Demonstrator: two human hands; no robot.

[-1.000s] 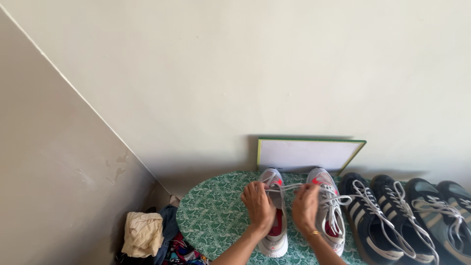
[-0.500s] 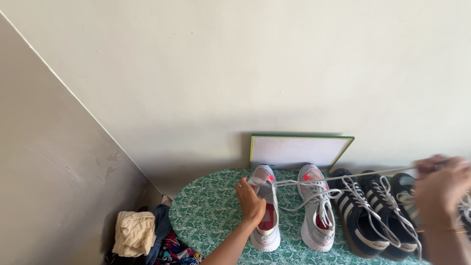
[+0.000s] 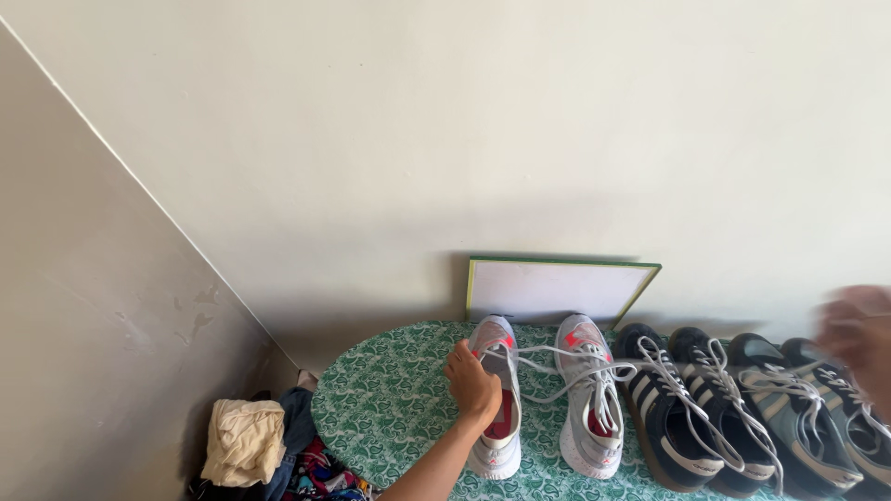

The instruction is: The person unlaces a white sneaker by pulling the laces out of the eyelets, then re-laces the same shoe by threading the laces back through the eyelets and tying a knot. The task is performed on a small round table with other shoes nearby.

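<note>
Head view: left hand [image 3: 473, 385] grip closed on grey sneaker [image 3: 497, 399], toe toward wall; right hand [image 3: 858, 334] blurred, grip unclear

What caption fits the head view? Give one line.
Left hand steadies a grey sneaker on a green-patterned table.

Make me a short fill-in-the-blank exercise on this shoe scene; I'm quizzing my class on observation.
1. The left hand rests on the left shoe of the ____ sneakers.
2. The tablecloth is patterned in ____ and white.
3. A white board with a green frame leans against the ____.
4. The right hand is blurred above the ____ sneakers.

Missing words: grey; green; wall; dark
</note>
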